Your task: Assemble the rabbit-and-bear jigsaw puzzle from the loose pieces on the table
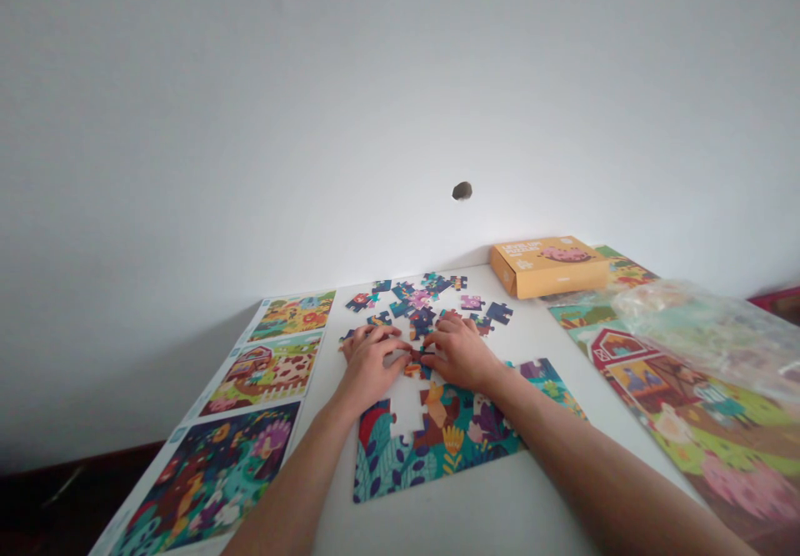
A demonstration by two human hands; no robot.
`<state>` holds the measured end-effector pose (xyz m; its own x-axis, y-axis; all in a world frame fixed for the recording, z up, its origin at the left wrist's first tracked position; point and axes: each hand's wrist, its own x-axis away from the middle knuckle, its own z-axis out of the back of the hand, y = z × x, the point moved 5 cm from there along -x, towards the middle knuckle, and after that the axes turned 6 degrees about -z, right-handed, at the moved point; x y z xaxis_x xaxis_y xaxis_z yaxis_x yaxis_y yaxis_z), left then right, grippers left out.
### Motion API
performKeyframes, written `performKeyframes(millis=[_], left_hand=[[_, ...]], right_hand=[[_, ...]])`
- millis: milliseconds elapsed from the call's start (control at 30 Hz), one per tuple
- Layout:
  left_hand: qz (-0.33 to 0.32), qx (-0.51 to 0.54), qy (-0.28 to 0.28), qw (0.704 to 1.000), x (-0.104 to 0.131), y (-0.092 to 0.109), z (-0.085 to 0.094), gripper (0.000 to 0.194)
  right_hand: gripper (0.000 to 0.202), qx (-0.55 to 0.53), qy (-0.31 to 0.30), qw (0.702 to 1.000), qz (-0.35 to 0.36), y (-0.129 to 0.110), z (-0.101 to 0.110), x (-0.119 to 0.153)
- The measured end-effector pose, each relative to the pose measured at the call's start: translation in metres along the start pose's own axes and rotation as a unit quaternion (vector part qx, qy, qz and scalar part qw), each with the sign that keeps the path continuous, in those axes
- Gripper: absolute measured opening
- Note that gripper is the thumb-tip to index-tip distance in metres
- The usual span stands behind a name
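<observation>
A partly assembled jigsaw puzzle (459,435) with teal leaves, yellow flowers and animals lies on the white table, with a gap at its upper left. Just above that gap, my left hand (375,360) and my right hand (459,348) meet at small puzzle pieces (412,368). Fingertips of both hands touch or nearly touch these pieces; the exact grip is too small to make out. Past my fingers, several loose pieces (418,298) are scattered, some overlapping. My right forearm covers part of the puzzle's right side.
On the left lies a sheet with three pictures (262,373). An orange puzzle box (550,268) stands at the back right, near clear plastic wrapping (700,331) and a finished farm puzzle (668,389). A white wall (375,122) with a hole rises behind the table.
</observation>
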<state>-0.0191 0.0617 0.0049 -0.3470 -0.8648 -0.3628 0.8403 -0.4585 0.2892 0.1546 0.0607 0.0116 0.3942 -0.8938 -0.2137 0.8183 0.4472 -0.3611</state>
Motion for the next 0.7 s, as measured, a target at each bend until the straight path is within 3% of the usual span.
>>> performKeyframes(millis=[233, 400, 567, 700], left_hand=[[-0.014, 0.010, 0.000, 1.000, -0.0001, 0.0012, 0.0017, 0.015], [-0.061, 0.020, -0.022, 0.998, 0.0014, 0.0029, -0.0022, 0.031], [-0.032, 0.004, -0.012, 0.999, 0.0016, -0.0040, -0.0064, 0.034], [-0.037, -0.008, -0.012, 0.999, 0.0026, -0.0028, -0.0062, 0.037]], right_hand=[[0.032, 0.015, 0.030, 0.999, -0.032, 0.0034, 0.0047, 0.0004], [0.047, 0.028, -0.010, 0.999, -0.015, 0.0039, 0.0003, 0.0001], [0.032, 0.022, 0.011, 0.998, -0.053, 0.0060, 0.0060, -0.0004], [0.035, 0.022, 0.002, 0.999, -0.036, 0.0046, 0.0058, -0.0010]])
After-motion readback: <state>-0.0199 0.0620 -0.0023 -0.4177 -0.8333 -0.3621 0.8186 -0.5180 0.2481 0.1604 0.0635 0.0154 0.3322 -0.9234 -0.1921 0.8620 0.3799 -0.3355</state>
